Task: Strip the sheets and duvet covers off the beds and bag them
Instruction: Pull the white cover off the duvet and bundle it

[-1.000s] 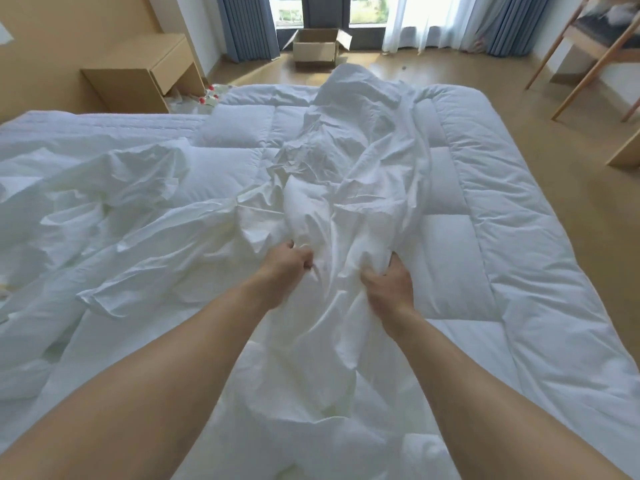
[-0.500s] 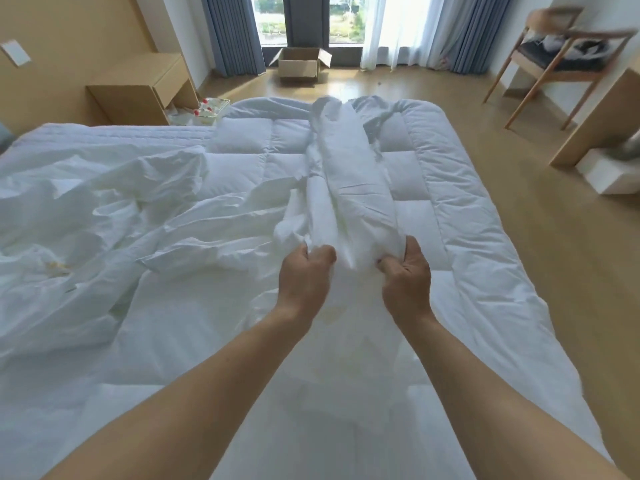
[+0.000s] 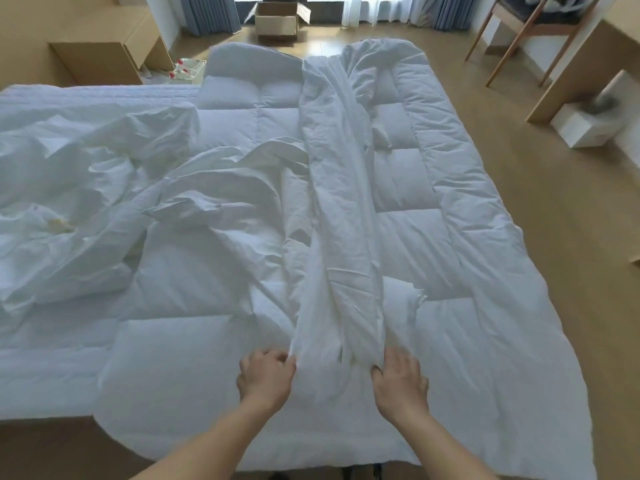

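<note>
The duvet cover (image 3: 341, 216) lay as a long, narrow, bunched strip down the middle of the quilted duvet (image 3: 485, 271), running from the far edge of the bed toward us. Its near end sat directly between our two hands. Our left hand (image 3: 265, 379) gripped the strip's left edge, fingers curled shut on the cloth. Our right hand (image 3: 398, 381) was at the strip's right edge with the thumb touching the fabric and the fingers spread; we could not tell whether it actually gripped the cloth. The hands were held apart, with the cover's end filling the gap. To the left, a crumpled sheet (image 3: 86, 188) lay heaped on the mattress, apart from the strip. Beyond the bed stood a wooden nightstand (image 3: 107, 53), an open cardboard box (image 3: 278, 19) by the window, and a wooden chair (image 3: 519, 26) at the far right.

Compared with half a second earlier, both hands sat lower in the view and nearer to us, close to the duvet's near edge, and the visible length of the strip was greater. A second earlier the cover had been a loose, raised bundle held in both fists; here it was drawn out flat and straight. The right hand, closed before, now showed opened fingers.
</note>
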Available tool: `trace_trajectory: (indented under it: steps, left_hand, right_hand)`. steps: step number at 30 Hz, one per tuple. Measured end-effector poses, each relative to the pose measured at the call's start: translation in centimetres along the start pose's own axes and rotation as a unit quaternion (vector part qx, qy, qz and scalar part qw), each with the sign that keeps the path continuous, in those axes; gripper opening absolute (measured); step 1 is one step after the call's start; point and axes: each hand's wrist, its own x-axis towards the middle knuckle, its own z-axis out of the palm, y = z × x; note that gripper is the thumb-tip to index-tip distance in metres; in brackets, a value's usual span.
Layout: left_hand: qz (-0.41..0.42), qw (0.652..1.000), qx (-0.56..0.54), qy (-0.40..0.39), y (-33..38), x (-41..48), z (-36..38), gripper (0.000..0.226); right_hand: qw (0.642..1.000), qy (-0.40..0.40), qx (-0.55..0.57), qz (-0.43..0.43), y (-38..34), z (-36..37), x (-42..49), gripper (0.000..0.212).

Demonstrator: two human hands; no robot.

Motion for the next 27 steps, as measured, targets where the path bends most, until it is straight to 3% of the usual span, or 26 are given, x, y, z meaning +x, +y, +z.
trace_trajectory:
  steps: [3, 6, 10, 14, 16, 19, 21, 23, 25, 27]
  left_hand:
    - [-0.001, 1.000, -0.024, 0.017, 1.0, 2.7, -1.4, 0.054]
    - [-0.013, 0.994, -0.108, 0.022, 3.1, 5.5, -2.6, 0.086]
    - [-0.056, 0.984, -0.165, 0.024, 5.6, 10.0, -3.8, 0.099]
    - [-0.168, 0.954, -0.249, 0.017, 5.7, 14.4, -3.9, 0.112]
    - [-0.170, 0.921, -0.352, 0.002, 5.6, 16.0, -3.3, 0.109]
    - [-0.097, 0.860, -0.500, -0.036, 9.1, 16.8, -2.5, 0.068]
    - [-0.035, 0.851, -0.520, -0.070, 13.0, 16.5, -2.0, 0.052]
    - [0.018, 0.862, -0.498, -0.096, 16.5, 16.0, -1.3, 0.054]
    - [0.038, 0.868, -0.482, -0.116, 19.1, 15.7, -1.1, 0.049]
    - [0.037, 0.855, -0.504, -0.118, 20.7, 15.8, -2.0, 0.042]
  right_hand:
    - [0.999, 0.002, -0.024, -0.021, -1.1, -0.5, 1.8, 0.065]
    - [0.997, 0.055, 0.038, -0.041, -3.0, -2.0, 4.6, 0.095]
    - [0.997, 0.039, 0.039, -0.052, -4.6, -3.4, 9.7, 0.091]
    - [0.996, -0.044, 0.052, 0.058, -3.4, -2.8, 14.1, 0.110]
    - [0.986, -0.058, 0.115, 0.104, -2.2, -2.3, 15.6, 0.128]
    - [0.976, -0.067, 0.167, 0.120, -1.8, -2.7, 17.6, 0.141]
    - [0.972, -0.082, 0.204, 0.088, -2.3, -3.3, 18.4, 0.130]
    - [0.968, -0.062, 0.243, 0.019, -2.7, -4.4, 18.6, 0.100]
    - [0.963, -0.019, 0.265, -0.031, -2.8, -6.1, 18.6, 0.071]
    - [0.950, 0.054, 0.301, -0.064, -2.7, -7.8, 18.3, 0.063]
